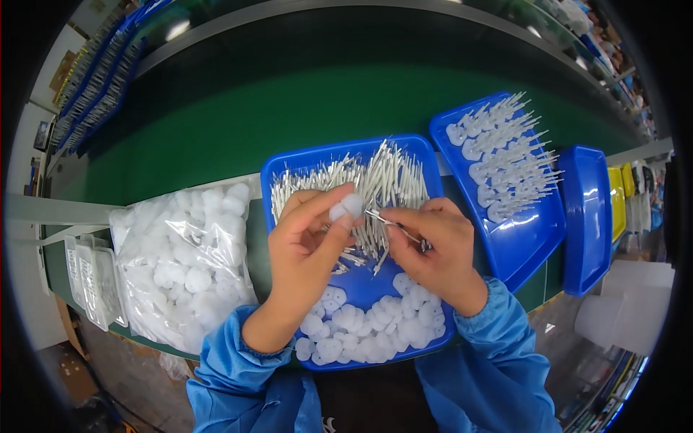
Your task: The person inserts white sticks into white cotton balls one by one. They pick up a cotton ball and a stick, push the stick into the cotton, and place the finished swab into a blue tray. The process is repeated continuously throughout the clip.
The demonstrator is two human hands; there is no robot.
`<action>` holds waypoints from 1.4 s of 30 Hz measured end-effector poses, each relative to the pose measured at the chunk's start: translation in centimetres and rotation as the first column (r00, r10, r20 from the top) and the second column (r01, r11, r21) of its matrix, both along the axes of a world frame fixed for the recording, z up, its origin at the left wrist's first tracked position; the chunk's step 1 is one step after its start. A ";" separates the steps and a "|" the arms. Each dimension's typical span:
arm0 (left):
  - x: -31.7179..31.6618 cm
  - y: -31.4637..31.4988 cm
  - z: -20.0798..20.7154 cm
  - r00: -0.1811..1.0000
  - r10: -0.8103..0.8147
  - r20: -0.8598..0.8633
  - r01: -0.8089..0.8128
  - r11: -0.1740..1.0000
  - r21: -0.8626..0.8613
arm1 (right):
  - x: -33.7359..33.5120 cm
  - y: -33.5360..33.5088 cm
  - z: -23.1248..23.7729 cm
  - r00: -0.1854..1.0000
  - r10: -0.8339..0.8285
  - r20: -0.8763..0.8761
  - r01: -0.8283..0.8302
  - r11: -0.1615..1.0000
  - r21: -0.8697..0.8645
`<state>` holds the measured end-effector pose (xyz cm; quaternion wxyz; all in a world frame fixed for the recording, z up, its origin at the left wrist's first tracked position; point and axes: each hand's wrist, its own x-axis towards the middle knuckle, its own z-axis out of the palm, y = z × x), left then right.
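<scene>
Over a blue tray, my left hand (309, 234) pinches a white lobed plastic disc (346, 207) between thumb and fingertips. My right hand (439, 242) grips a thin white rod (377, 216) with its end at the disc's edge; whether the two touch I cannot tell. The blue tray (375, 285) below holds a heap of white rods with metal ends (393, 177) in its far half. Loose white lobed discs (368, 332) are piled in its near half, close to my sleeves.
A clear bag of white discs (180, 267) lies left of the tray, beside clear plastic boxes (94, 281). To the right, a second blue tray (523, 249) carries rows of discs with rods standing in them (505, 159). Another blue tray (586, 216) is farther right on the green table (289, 79).
</scene>
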<state>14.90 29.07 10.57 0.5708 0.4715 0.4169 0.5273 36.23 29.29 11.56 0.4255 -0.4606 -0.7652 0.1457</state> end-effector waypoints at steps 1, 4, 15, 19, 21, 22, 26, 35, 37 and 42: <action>0.0 0.0 -0.2 1.000 0.010 -0.029 -0.009 1.000 0.030 | 0.0 0.0 -0.1 1.000 0.002 -0.007 -0.002 1.000 -0.010; 0.0 0.1 -0.5 0.983 0.037 -0.178 -0.016 0.993 0.119 | 0.0 -0.1 -0.1 1.000 -0.020 0.006 0.020 1.000 -0.020; 0.3 0.0 -0.2 0.966 -0.016 -0.258 0.054 0.988 0.142 | -0.4 -0.2 -0.6 0.996 -0.032 -0.082 0.020 0.989 -0.146; 0.6 -0.3 -0.5 0.943 0.022 -0.331 0.038 0.984 0.173 | -0.8 -0.6 -0.2 0.985 -0.043 -0.165 -0.012 0.948 -0.318; 0.7 -0.3 -0.5 0.937 0.063 -0.344 0.007 0.980 0.198 | -0.7 -0.7 0.4 0.978 -0.083 -0.193 -0.023 0.872 -0.489; 0.8 -0.3 -0.5 0.933 0.071 -0.354 0.002 0.979 0.202 | -0.7 -0.7 0.5 0.973 -0.104 -0.205 -0.032 0.822 -0.568; 0.5 -0.7 -0.7 0.895 0.115 -0.432 -0.003 0.968 0.251 | -0.5 -0.4 0.0 0.997 -0.068 0.025 0.071 0.987 -0.145; 0.6 -1.0 -0.4 0.876 0.103 -0.471 -0.012 0.981 0.191 | -0.7 -0.3 0.0 0.975 -0.102 0.199 0.078 0.989 0.125; 0.6 -1.1 -0.6 0.879 0.097 -0.467 -0.005 0.981 0.194 | -0.5 -0.2 -0.1 0.983 -0.063 0.174 0.051 0.996 0.073; 0.4 -1.0 -0.4 0.923 0.020 -0.384 0.033 0.991 0.131 | -0.6 -0.5 0.1 0.985 -0.080 0.151 0.075 0.996 0.038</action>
